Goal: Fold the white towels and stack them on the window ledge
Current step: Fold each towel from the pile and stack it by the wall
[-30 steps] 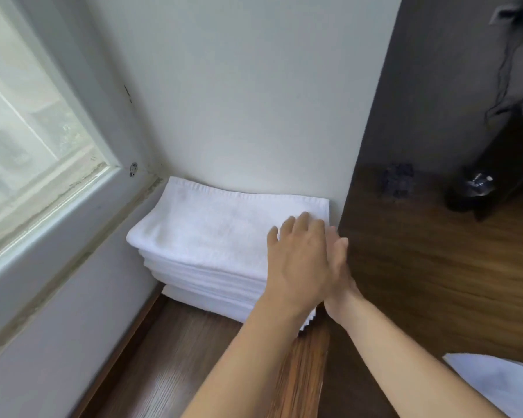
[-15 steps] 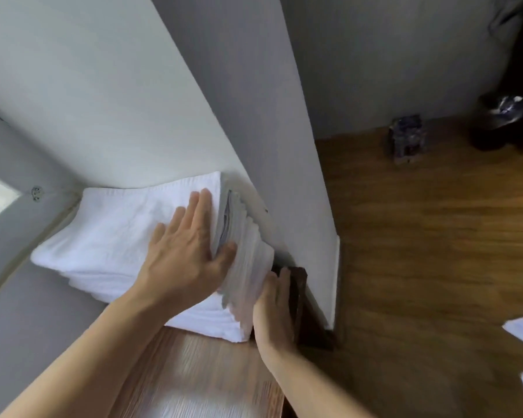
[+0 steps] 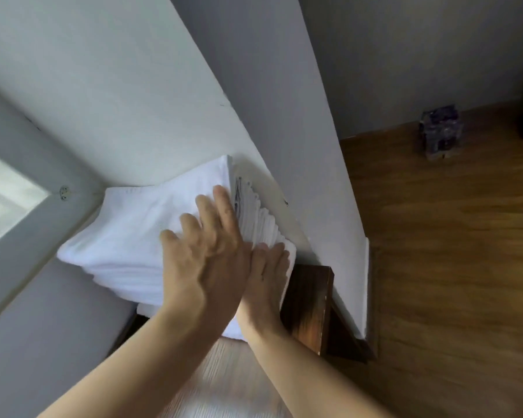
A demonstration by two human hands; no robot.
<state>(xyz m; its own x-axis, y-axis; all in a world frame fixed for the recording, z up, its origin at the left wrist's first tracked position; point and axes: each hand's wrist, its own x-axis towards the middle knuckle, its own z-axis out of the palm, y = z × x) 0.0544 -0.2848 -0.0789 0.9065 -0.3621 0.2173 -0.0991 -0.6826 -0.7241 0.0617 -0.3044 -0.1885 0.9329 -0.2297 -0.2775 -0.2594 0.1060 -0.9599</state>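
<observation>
At the far left, a window (image 3: pixel 3 200) sits in a grey frame (image 3: pixel 43 215), with a small round fitting (image 3: pixel 64 193) on the frame's corner. Just right of it, in the corner where the frame meets the white wall (image 3: pixel 118 95), the stack of folded white towels (image 3: pixel 127 236) lies on the wooden ledge (image 3: pixel 224 384), its back edge against the wall and its layered right end facing the wall's outer corner.

The left hand (image 3: pixel 206 260) lies palm-down on top of the stack near its right edge, fingers straight and slightly spread, pressing flat on the top towel; it grips nothing. The motion blur makes its fingertips soft, so exactly how hard it presses cannot be told.

Just beside it, the right hand (image 3: pixel 267 285) is set against the stack's right end, fingers straight and together, touching the layered folds near the bottom of that side. Its grip is likewise loose and flat, holding nothing. The two hands overlap where the left thumb side crosses the right fingers.

Right of the hands, the dark end of the ledge (image 3: pixel 310 306) meets the wall's corner. Further right lies a wooden floor (image 3: pixel 450 267), with a small dark, purplish packet (image 3: pixel 441 131) standing on it near the grey far wall.
</observation>
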